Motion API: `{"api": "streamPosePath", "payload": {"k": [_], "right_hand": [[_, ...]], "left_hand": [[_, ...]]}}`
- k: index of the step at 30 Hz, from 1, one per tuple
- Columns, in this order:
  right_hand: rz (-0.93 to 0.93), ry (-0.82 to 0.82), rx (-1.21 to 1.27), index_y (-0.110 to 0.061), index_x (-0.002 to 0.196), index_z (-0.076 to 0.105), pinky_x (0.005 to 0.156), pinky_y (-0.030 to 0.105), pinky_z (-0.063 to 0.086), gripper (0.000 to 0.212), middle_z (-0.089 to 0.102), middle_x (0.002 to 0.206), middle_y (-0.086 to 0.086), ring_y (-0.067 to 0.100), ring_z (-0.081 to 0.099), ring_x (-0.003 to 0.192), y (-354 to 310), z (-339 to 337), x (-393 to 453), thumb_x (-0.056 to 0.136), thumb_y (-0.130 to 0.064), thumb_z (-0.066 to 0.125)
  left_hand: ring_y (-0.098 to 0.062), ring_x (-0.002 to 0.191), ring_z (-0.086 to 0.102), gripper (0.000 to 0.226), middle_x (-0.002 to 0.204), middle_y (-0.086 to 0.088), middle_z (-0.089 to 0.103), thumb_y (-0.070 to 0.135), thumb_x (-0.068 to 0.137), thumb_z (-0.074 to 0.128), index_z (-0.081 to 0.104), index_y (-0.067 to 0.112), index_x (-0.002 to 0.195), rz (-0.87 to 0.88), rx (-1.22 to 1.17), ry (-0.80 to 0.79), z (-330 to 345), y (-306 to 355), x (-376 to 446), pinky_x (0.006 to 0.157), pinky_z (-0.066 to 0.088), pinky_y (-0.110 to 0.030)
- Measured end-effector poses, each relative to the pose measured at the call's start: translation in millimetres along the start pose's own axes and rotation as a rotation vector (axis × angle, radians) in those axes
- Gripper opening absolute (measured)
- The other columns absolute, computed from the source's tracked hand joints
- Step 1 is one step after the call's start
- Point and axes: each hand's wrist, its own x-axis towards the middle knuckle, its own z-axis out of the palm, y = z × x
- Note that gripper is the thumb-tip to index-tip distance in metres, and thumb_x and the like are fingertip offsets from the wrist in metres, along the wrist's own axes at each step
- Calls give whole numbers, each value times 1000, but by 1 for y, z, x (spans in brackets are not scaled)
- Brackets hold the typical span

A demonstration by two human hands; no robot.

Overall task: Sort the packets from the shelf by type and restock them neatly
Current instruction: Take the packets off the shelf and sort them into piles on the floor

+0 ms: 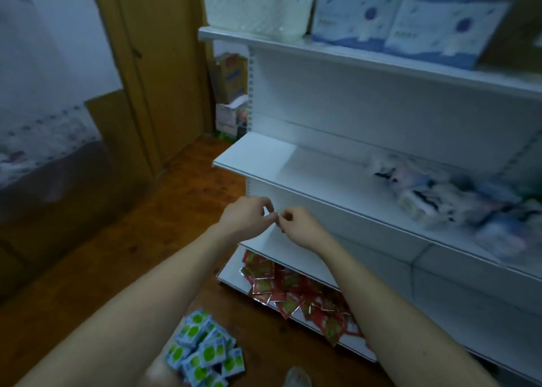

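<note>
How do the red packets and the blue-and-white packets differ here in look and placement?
The red packets lie spread along the bottom shelf; the blue-and-white packets sit heaped on the wooden floor. The red ones show a green patch on red; the others show green circles on blue-white. Both are small, flat, loosely jumbled, and neither hand touches them.

A single head-worn, wide-angle view looks forward and steeply down from standing height, both forearms reaching away from the lower edge toward the centre. It faces a white shelf unit (366,181) that runs from 12 o'clock round to 4 o'clock, close enough that the shelves bow outward at the frame's edge. The wooden floor (123,257) fills 7 to 9 o'clock, and a wooden door (146,64) stands at 11 o'clock, farther off.
</note>
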Motion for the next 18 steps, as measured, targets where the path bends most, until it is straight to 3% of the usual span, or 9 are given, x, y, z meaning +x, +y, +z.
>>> {"api": "streamPosePath", "payload": {"k": [7,11,18], "right_hand": [[85,292,-9,-8,82,64,65,35,45,28,67,82,11,26,59,74,53,-112,-87,95,-31,54],[136,385,29,-6,76,58,61,33,35,30,60,73,13,23,51,66,103,-161,-140,96,-29,54],[261,491,12,-17,67,53,62,34,41,29,57,66,2,22,54,69,208,-232,-242,93,-30,55]], "left_hand": [[-19,93,62,27,100,5,69,51,90,52,64,33,106,246,-27,5,-15,144,2,81,53,-35],[-19,93,61,22,99,6,68,46,91,53,64,32,104,339,-55,-21,0,224,-5,76,48,-30],[-21,91,64,20,96,0,69,37,90,56,67,22,97,485,-129,-70,62,374,-26,80,52,-35]]}}
